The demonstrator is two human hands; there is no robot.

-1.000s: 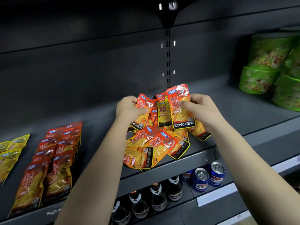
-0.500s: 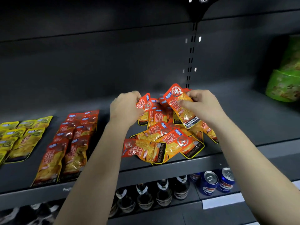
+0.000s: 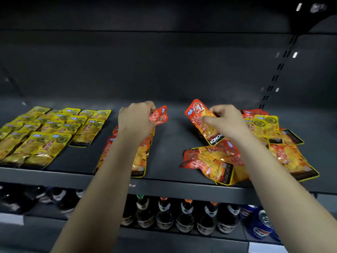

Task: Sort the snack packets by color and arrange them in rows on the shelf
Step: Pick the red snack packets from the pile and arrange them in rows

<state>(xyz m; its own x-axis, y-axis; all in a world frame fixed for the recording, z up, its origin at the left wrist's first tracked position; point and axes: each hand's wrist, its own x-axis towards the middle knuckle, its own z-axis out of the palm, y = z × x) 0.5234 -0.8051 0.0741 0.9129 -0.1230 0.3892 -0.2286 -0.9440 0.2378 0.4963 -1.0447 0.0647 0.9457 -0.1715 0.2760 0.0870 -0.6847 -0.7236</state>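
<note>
My left hand [image 3: 135, 121] grips a red snack packet [image 3: 160, 115] above the row of red packets [image 3: 139, 161] in the middle of the dark shelf [image 3: 164, 187]. My right hand [image 3: 224, 121] pinches another red packet [image 3: 204, 121], tilted, over the mixed loose pile of red and yellow packets [image 3: 284, 157] at the right. Yellow packets [image 3: 47, 136] lie in overlapping rows at the left. My left forearm hides much of the red row.
Bare shelf surface [image 3: 167, 143] lies between the red row and the loose pile. Below the shelf stand several dark bottles [image 3: 184, 218] and blue cans [image 3: 262, 223]. A slotted upright [image 3: 279, 70] runs up the back wall at the right.
Both hands carried their red packets leftward away from the loose pile; the left hand now sits over the red row. The view swung left, bringing the yellow rows into sight.
</note>
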